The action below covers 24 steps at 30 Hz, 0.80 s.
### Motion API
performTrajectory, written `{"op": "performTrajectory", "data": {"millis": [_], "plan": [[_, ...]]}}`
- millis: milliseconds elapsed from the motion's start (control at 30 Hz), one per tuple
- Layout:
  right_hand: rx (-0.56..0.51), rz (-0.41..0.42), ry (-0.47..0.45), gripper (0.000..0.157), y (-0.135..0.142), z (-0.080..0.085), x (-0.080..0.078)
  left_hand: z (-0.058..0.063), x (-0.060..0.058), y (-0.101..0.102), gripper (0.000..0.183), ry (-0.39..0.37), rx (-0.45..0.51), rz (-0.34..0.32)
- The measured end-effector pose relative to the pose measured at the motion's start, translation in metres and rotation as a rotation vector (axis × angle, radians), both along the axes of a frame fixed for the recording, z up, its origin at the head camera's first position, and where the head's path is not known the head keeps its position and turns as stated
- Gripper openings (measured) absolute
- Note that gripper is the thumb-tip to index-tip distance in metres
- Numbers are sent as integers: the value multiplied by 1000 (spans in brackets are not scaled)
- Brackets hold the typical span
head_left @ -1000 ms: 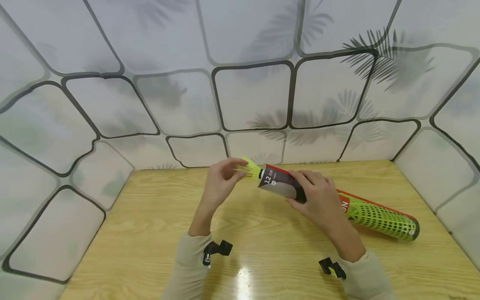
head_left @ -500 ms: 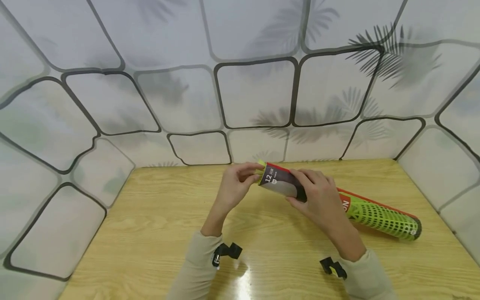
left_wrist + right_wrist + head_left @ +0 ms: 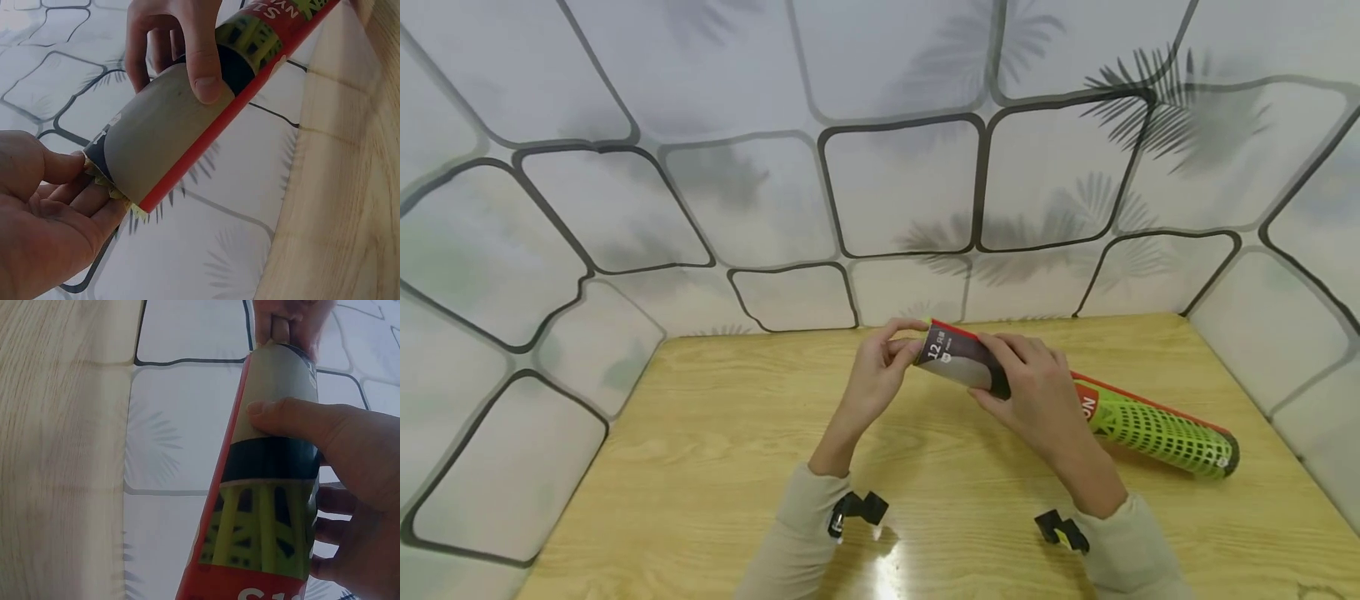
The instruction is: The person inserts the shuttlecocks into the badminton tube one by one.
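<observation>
A long cardboard shuttlecock tube, printed with a green-yellow net pattern and a red stripe, slants up to the left over the table. Its open end faces left, and my right hand grips it near that end, thumb on the grey band in the right wrist view. At the mouth, my left hand has its thumb and fingers on a yellow shuttlecock. Only the ragged edge of its skirt shows at the rim in the left wrist view; the rest is hidden inside the tube.
The wood-grain table lies under both arms. Behind it and at both sides stand light panels with dark outlines and leaf shadows. A black camera mount is strapped on each sleeve.
The left hand has moved right, pushing the shuttlecock into the tube's mouth; its cork and most of its skirt have gone out of sight. The right hand's grip stays nearly the same.
</observation>
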State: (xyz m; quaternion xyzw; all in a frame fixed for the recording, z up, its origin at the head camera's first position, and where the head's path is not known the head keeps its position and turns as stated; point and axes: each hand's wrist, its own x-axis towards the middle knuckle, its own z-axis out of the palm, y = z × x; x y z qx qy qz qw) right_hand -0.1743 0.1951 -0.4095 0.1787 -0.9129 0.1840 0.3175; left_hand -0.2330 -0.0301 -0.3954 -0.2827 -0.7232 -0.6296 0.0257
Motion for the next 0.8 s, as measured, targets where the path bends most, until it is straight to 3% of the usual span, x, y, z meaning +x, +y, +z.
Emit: {"op": "performTrajectory", "data": {"millis": [133, 400, 600, 800], "plan": [[1, -6, -5, 75, 1, 0, 0, -1, 3, 4, 26, -32, 29, -24], [5, -12, -9, 76, 1, -1, -1, -7, 7, 12, 27, -25, 13, -21], [18, 17, -35, 75, -4, -7, -3, -13, 4, 9, 31, -39, 10, -58], [28, 19, -61, 74, -9, -16, -6, -17, -5, -1, 34, -60, -67, -74]]}}
